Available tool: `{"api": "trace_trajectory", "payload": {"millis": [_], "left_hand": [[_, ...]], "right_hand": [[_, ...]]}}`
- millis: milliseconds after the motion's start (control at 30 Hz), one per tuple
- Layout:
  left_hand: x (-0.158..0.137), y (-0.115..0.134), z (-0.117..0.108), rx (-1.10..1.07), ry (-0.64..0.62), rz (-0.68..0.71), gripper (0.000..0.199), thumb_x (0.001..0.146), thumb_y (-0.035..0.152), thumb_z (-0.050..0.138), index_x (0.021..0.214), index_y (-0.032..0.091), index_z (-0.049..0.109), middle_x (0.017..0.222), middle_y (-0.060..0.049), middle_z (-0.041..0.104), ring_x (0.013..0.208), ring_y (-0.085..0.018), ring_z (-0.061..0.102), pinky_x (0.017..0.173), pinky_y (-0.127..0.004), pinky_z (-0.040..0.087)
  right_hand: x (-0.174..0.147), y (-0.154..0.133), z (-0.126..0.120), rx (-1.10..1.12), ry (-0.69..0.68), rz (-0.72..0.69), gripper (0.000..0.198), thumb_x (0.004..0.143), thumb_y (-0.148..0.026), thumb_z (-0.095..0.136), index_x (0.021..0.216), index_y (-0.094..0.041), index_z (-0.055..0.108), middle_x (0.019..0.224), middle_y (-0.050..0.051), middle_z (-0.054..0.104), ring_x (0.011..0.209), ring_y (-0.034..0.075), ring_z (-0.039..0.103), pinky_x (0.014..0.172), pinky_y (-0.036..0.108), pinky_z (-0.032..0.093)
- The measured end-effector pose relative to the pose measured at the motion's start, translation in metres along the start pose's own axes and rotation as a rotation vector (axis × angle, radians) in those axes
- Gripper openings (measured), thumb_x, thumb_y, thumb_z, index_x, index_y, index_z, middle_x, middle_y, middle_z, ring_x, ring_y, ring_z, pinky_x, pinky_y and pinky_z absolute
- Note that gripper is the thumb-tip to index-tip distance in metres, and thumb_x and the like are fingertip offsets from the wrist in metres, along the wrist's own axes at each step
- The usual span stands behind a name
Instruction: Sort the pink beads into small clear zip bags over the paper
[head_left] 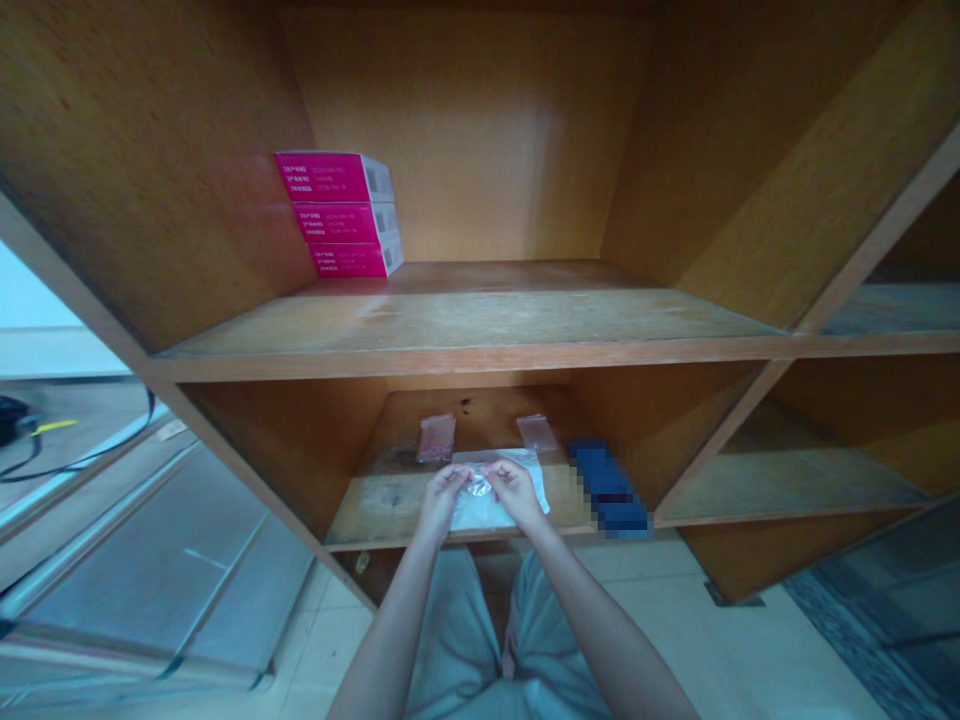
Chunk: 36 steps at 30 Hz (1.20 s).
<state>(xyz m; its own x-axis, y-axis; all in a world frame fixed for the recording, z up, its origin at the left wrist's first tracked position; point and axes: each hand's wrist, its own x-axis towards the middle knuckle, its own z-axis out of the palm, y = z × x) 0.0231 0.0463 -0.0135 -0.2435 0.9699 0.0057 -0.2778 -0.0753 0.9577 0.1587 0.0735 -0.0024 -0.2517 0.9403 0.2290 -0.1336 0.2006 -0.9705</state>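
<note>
Between my two hands is a small clear plastic bag (pixel 480 486), pinched from both sides. My left hand (pixel 448 485) has its fingers closed on the bag's left edge, and my right hand (pixel 513 484) grips the right edge. What the bag contains is too small to make out. Beneath the hands a white sheet (pixel 480 515) lies on the lower shelf. Behind my left hand rests a clear bag of small pinkish pieces (pixel 436 440). Another clear bag (pixel 537 433), seemingly flat, lies behind my right hand.
Three pink boxes (pixel 341 215) are stacked at the left of the upper shelf (pixel 525 315). A blurred blue object (pixel 609 490) lies at the lower shelf's right front. The upper shelf's front edge (pixel 480 360) overhangs the lower compartment. Wooden partitions stand on both sides.
</note>
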Motion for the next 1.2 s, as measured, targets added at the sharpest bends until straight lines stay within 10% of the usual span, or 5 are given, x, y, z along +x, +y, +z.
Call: {"api": "trace_trajectory", "payload": {"millis": [800,1000,1200], "left_hand": [[-0.0034,0.0061,0.0021,-0.034,-0.031,-0.009,0.025,0.061,0.031,0.069,0.078,0.014,0.065,0.074,-0.004,0.066,0.065,-0.013,0.058,0.058,-0.021,0.043],[-0.0026,0.0036,0.0044,0.049,-0.015,0.024,0.034,0.068,0.043,0.061,0.087,0.015,0.057,0.067,0.000,0.059,0.050,-0.010,0.052,0.039,-0.019,0.040],[-0.0019,0.0015,0.0036,0.082,-0.025,0.098,0.038,0.074,0.044,0.054,0.100,0.016,0.050,0.071,-0.001,0.061,0.044,-0.009,0.053,0.045,-0.023,0.045]], "right_hand": [[0.0022,0.0053,-0.0021,0.034,0.081,0.046,0.039,0.079,-0.051,0.046,0.074,-0.016,0.062,0.044,-0.003,0.050,0.037,0.010,0.043,0.039,0.021,0.033],[0.0040,0.0047,-0.0016,0.191,0.145,-0.002,0.045,0.077,-0.042,0.053,0.118,-0.024,0.047,0.077,0.001,0.064,0.045,0.010,0.052,0.044,0.023,0.043],[0.0011,0.0008,-0.0028,0.024,0.064,-0.086,0.026,0.078,-0.038,0.053,0.093,-0.022,0.067,0.090,0.005,0.067,0.076,0.018,0.061,0.069,0.031,0.048]]}}
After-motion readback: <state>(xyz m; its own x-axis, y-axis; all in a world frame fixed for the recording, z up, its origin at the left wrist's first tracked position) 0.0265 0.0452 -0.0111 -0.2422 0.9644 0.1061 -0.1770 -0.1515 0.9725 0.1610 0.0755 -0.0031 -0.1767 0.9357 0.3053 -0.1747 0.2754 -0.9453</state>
